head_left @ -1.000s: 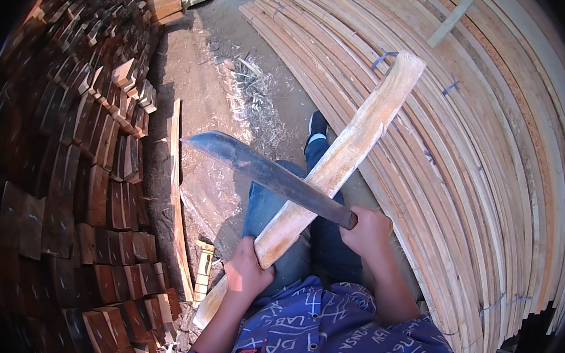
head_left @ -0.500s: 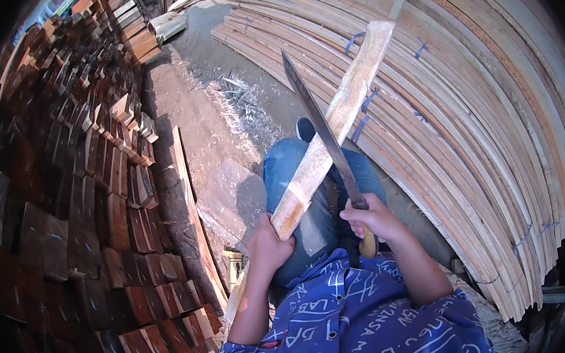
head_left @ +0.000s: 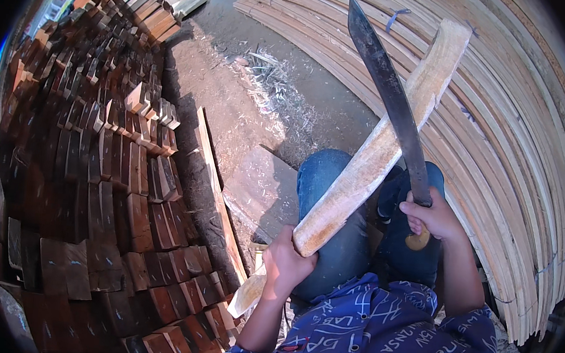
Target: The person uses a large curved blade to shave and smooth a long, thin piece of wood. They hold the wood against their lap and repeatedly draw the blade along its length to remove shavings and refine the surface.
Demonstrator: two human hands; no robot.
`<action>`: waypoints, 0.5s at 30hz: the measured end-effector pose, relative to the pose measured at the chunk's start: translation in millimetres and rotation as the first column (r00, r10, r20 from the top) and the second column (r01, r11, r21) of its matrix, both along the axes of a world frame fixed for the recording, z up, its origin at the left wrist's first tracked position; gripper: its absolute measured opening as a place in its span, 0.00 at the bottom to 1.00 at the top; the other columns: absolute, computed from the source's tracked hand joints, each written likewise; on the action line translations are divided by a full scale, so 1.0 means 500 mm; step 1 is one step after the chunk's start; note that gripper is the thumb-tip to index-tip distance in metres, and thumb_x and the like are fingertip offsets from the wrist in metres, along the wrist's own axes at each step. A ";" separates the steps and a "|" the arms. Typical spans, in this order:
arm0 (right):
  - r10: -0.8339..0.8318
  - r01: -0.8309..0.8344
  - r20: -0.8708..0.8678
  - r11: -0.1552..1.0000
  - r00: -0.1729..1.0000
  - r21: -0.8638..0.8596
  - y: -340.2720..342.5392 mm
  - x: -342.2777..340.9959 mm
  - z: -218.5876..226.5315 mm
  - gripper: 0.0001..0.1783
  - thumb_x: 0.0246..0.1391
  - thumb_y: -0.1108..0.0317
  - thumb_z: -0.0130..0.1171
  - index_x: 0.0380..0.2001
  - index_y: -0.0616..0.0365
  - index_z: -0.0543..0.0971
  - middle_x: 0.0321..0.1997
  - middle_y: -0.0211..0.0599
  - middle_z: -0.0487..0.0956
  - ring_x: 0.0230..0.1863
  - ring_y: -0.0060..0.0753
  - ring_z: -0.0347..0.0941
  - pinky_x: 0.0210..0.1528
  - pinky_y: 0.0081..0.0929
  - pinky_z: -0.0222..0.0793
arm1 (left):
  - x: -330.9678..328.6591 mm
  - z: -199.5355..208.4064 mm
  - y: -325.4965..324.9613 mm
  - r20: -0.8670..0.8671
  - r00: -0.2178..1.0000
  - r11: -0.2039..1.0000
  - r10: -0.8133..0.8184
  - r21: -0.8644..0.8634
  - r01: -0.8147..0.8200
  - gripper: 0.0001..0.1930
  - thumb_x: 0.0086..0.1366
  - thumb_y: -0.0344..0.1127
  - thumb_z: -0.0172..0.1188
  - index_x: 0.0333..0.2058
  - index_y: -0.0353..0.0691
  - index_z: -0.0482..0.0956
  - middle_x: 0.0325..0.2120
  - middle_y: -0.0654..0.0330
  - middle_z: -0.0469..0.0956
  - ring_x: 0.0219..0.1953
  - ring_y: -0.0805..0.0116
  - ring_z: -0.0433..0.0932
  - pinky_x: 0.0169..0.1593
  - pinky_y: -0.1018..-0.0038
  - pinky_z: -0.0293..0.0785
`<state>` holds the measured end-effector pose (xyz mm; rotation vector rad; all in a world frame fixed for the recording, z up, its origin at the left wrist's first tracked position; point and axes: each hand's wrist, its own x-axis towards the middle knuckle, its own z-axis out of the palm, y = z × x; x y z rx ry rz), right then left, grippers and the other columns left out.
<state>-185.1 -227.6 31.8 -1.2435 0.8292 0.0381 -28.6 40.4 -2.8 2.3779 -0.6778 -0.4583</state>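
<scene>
My left hand (head_left: 289, 260) grips the near end of a long, pale wooden slat (head_left: 370, 160) with rough faces and bark-like edges. The slat slants up and away to the right, over my knees. In my right hand (head_left: 435, 218) is a machete (head_left: 390, 95), its dark blade raised and pointing away to the upper left. Its light wooden handle shows below my fist. The blade crosses the slat in the picture; whether the two touch I cannot tell.
Stacks of dark sawn wood blocks (head_left: 112, 229) fill the left side. Long bundled strips (head_left: 514, 188) curve along the right, tied with blue bands. A flat slab (head_left: 265, 185) lies before my knees, with pale shavings (head_left: 270, 76) beyond. One narrow plank (head_left: 218, 191) lies beside the blocks.
The view has shifted, so my hands, slat and machete sit further right. The blade has turned to a steeper angle and shows more of its broad side. Both grips are kept.
</scene>
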 end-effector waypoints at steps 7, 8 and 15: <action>0.274 -0.299 -0.238 0.951 0.932 -0.079 -0.230 0.156 0.036 0.16 0.54 0.63 0.69 0.31 0.59 0.72 0.18 0.29 0.73 0.18 0.21 0.69 0.22 0.22 0.66 | 0.118 0.072 -0.121 0.174 0.985 0.998 -0.003 0.055 -0.007 0.19 0.42 0.33 0.69 0.34 0.35 0.76 0.24 0.46 0.79 0.29 0.45 0.81 0.34 0.59 0.77; 0.306 -0.337 -0.262 0.938 0.915 -0.081 -0.253 0.170 0.027 0.17 0.53 0.64 0.70 0.32 0.60 0.71 0.19 0.30 0.73 0.18 0.22 0.70 0.23 0.23 0.66 | 0.140 0.084 -0.137 0.171 0.985 0.999 -0.019 0.053 0.010 0.19 0.41 0.32 0.69 0.34 0.35 0.76 0.24 0.47 0.79 0.28 0.46 0.81 0.34 0.60 0.78; 0.311 -0.253 -0.191 0.927 0.931 0.276 -0.280 0.064 -0.028 0.21 0.49 0.62 0.73 0.37 0.59 0.70 0.19 0.28 0.71 0.19 0.20 0.66 0.23 0.24 0.63 | 0.137 0.099 -0.148 0.191 0.976 0.987 -0.108 0.135 0.083 0.19 0.42 0.27 0.69 0.36 0.35 0.76 0.25 0.49 0.80 0.28 0.53 0.84 0.33 0.68 0.77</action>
